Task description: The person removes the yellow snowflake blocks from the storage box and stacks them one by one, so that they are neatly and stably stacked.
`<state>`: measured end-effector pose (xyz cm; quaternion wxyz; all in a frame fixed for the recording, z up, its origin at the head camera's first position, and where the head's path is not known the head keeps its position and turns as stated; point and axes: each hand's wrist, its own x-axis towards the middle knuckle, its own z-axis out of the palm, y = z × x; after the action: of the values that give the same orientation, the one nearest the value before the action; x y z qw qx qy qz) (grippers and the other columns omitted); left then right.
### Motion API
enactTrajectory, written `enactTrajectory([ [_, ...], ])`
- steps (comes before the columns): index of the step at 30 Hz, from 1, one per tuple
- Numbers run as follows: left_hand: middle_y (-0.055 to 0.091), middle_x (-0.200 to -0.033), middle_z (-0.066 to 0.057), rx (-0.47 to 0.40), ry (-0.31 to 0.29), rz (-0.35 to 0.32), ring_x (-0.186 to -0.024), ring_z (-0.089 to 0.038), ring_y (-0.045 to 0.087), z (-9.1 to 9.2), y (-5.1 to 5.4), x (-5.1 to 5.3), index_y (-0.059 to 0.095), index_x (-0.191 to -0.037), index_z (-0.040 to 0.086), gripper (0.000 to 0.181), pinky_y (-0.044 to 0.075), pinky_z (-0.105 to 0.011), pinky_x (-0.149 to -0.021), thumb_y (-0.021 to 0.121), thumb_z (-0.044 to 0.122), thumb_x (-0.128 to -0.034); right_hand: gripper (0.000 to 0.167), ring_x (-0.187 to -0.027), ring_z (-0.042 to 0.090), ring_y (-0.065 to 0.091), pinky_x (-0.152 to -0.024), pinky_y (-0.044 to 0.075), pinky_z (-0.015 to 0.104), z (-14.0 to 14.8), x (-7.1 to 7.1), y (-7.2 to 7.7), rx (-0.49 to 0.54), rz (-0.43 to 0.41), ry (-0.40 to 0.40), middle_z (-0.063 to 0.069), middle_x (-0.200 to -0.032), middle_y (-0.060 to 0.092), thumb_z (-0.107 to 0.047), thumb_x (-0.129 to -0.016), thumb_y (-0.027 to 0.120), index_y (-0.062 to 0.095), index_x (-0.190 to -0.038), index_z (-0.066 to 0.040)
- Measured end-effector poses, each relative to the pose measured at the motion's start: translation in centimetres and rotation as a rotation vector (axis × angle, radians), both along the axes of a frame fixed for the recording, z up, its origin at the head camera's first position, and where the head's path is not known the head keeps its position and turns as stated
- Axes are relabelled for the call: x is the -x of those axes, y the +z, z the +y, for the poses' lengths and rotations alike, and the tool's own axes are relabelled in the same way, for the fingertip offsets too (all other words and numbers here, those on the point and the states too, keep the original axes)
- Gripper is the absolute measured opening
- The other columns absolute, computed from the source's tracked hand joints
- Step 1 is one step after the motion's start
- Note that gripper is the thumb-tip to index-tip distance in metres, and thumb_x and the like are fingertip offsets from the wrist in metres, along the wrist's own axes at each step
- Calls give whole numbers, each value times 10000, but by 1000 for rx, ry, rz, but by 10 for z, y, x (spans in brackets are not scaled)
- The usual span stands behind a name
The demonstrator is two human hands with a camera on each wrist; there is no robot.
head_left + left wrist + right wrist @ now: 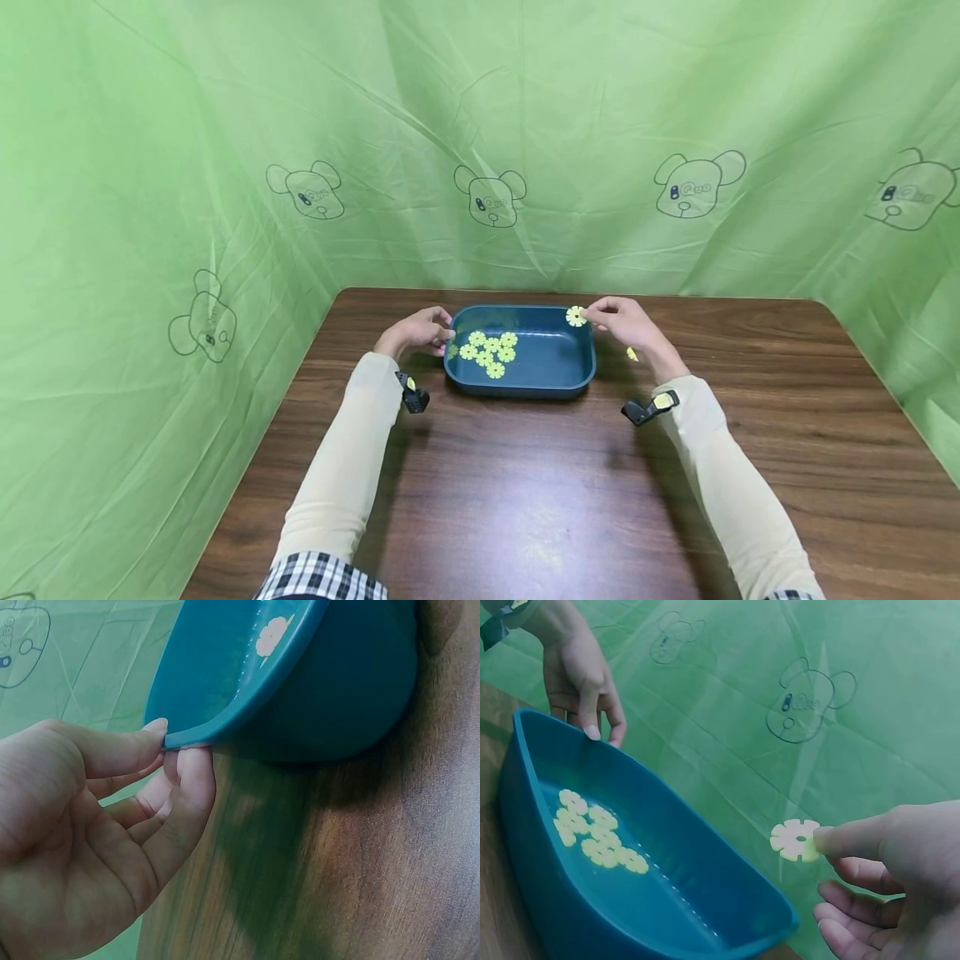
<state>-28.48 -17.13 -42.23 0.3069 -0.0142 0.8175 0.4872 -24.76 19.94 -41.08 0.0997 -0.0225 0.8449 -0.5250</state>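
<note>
A dark teal basin (pixel 555 358) stands on the table with several yellow-green flower-shaped pieces (pixel 485 358) lying in its left part. My left hand (pixel 417 332) pinches the basin's left rim between thumb and fingers, plain in the left wrist view at the rim (pixel 225 724). My right hand (pixel 626 323) holds one flower piece (pixel 576 316) by its edge, above the basin's back right corner. In the right wrist view that notched round piece (pixel 795 840) sits between thumb and forefinger of the right hand (pixel 900 877), clear of the rim.
Another yellow piece (pixel 632 354) shows on the table just right of the basin, partly hidden by the right hand. A brown wooden table (pixel 480 483) extends around the basin. Green cloth (pixel 585 108) with bear drawings hangs behind the table and at both sides.
</note>
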Motion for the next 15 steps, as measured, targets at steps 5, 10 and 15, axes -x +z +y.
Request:
enactTrajectory([
  [5, 518, -944, -129, -5, 2, 0, -745, -162, 544, 0, 0, 0, 400, -1240, 38, 307, 546, -368, -812, 540, 81, -970, 453, -878, 104, 557, -818, 454, 256, 14, 1, -4, -14, -1, -10, 63, -1072, 599, -356, -933, 613, 588, -1181, 22],
  [10, 522, -1022, -189, -21, 10, -4, -731, -154, 545, 0, -2, 1, 406, -1236, 40, 306, 541, -397, -851, 546, 77, -966, 469, -850, 45, 557, -797, 464, 204, 28, 0, -8, -40, -11, -29, 121, -1118, 594, -361, -945, 592, 577, -1195, 36],
  [15, 512, -1069, -224, -36, 12, -7, -759, -173, 546, -1, -3, 2, 399, -1248, 27, 321, 490, -479, -960, 544, 70, -965, 486, -787, -1, 547, -723, 460, 176, 42, -2, -15, -68, -19, -64, 32, -994, 640, -391, -938, 597, 581, -1189, 24],
])
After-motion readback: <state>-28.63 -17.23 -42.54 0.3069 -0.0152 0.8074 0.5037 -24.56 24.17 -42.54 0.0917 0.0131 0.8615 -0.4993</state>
